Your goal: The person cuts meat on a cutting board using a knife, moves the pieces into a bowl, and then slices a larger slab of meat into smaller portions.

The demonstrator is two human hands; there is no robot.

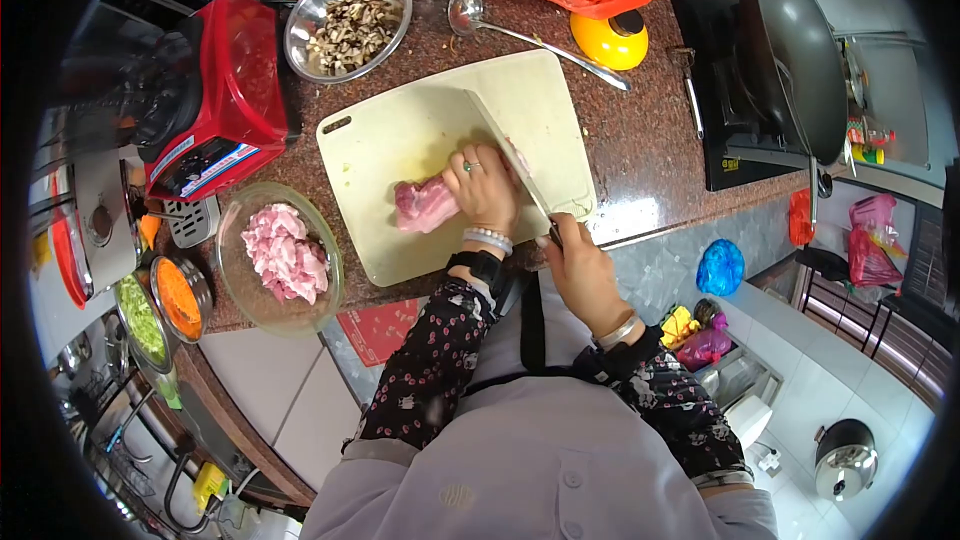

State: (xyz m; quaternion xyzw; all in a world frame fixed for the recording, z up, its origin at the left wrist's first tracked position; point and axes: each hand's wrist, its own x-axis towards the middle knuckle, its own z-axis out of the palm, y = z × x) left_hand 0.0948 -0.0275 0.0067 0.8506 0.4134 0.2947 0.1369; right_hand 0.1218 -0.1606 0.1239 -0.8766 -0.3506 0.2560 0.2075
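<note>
On the pale cutting board (365, 160) lies a piece of raw pink meat (425, 206). My left hand (484, 186) presses down on it with curled fingers, covering its middle. A small bit of the meat shows on the far side of the knife blade. My right hand (588, 278) is closed around the handle of a kitchen knife (508, 153), whose long blade stands just right of my left fingers. Left of the board, a glass bowl (234, 275) holds cut raw meat (286, 252).
A metal bowl of chopped mushrooms (352, 35) and a ladle (540, 43) lie beyond the board. A red blender (235, 90) stands at left, near bowls of shredded carrot (180, 298) and shredded green vegetable (142, 318). A wok (795, 50) rests on the stove at right.
</note>
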